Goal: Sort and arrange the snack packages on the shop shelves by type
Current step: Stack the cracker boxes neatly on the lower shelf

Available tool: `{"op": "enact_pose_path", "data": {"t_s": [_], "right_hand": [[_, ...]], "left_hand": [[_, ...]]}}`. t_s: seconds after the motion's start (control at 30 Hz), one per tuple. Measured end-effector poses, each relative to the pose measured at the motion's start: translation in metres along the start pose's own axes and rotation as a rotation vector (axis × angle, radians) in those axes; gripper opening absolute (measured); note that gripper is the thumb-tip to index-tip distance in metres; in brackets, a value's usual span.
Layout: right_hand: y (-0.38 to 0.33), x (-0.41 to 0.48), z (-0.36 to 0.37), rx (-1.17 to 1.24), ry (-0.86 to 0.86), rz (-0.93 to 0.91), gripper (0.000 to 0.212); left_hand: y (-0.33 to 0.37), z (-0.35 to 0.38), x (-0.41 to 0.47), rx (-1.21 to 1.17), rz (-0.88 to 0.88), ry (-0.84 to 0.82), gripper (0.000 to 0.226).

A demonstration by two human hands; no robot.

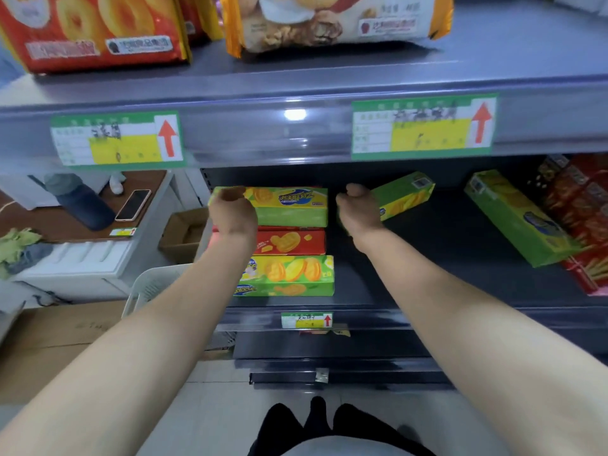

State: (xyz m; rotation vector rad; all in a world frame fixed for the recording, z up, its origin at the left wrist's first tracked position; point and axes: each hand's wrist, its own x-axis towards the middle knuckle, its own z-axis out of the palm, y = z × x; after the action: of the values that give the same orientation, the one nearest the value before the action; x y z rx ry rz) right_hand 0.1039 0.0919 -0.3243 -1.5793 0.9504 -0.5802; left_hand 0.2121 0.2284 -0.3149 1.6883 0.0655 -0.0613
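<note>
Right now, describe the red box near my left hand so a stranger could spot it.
Find the dark shelf below the two green price tags. At its left end, the red box lies between two green boxes, the only red one in that trio.

Bare shelf floor (454, 232) lies open — stacked boxes (289, 241) block nine o'clock, a long green box (519, 222) three, the upper shelf lip (296, 133) twelve, apparently close.

Dark shelf (444, 258) — green boxes (286, 276), possibly red packs (589, 222) at right.
</note>
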Motion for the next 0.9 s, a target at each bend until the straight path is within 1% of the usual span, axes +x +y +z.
{"op": "enact_pose_path", "data": {"t_s": [0.03, 0.07, 0.1, 0.13, 0.2, 0.27, 0.33, 0.4, 0.47, 0.53, 0.63, 0.77, 0.83, 0.9], "right_hand": [[0.001, -0.002, -0.012, 0.004, 0.018, 0.001, 0.016], [0.003, -0.002, -0.025, -0.01, 0.033, 0.01, 0.02], [0.005, -0.003, -0.04, -0.028, 0.057, 0.026, 0.029], [0.008, -0.002, -0.056, -0.043, 0.08, 0.037, 0.033], [0.014, 0.001, -0.093, -0.051, 0.146, 0.052, 0.033], [0.023, 0.007, -0.133, -0.065, 0.212, 0.068, 0.028], [0.035, 0.014, -0.174, -0.146, 0.241, 0.079, 0.017], [0.049, 0.02, -0.212, -0.207, 0.288, 0.094, 0.011], [0.061, 0.026, -0.245, -0.227, 0.332, 0.14, 0.032], [0.071, 0.032, -0.273, -0.336, 0.314, 0.171, 0.045], [0.086, 0.043, -0.3, -0.542, 0.257, 0.205, 0.054], [0.102, 0.056, -0.316, -0.772, 0.132, 0.321, 0.069], [0.105, 0.063, -0.317, -0.901, 0.109, 0.361, 0.073], [0.105, 0.068, -0.317, -1.04, 0.114, 0.356, 0.074]], "left_hand": [[0.002, 0.012, -0.013, -0.001, -0.012, -0.073, 0.03], [0.006, 0.026, -0.028, 0.003, -0.027, -0.154, 0.028], [0.01, 0.042, -0.046, -0.008, -0.029, -0.237, 0.027], [0.014, 0.058, -0.065, -0.035, -0.018, -0.313, 0.03], [0.02, 0.09, -0.104, -0.051, -0.007, -0.429, 0.033], [0.022, 0.119, -0.14, -0.013, -0.042, -0.519, 0.032], [0.022, 0.146, -0.172, 0.027, -0.101, -0.619, 0.029], [0.019, 0.173, -0.2, 0.066, -0.14, -0.738, 0.029], [0.015, 0.197, -0.225, 0.114, -0.175, -0.836, 0.027], [0.011, 0.217, -0.244, 0.16, -0.201, -0.893, 0.023], [0.006, 0.241, -0.265, 0.219, -0.219, -0.939, 0.021], [0.0, 0.261, -0.277, 0.255, -0.254, -0.939, 0.02], [-0.002, 0.265, -0.278, 0.269, -0.268, -0.937, 0.02], [-0.004, 0.267, -0.277, 0.278, -0.275, -0.915, 0.019]]}}
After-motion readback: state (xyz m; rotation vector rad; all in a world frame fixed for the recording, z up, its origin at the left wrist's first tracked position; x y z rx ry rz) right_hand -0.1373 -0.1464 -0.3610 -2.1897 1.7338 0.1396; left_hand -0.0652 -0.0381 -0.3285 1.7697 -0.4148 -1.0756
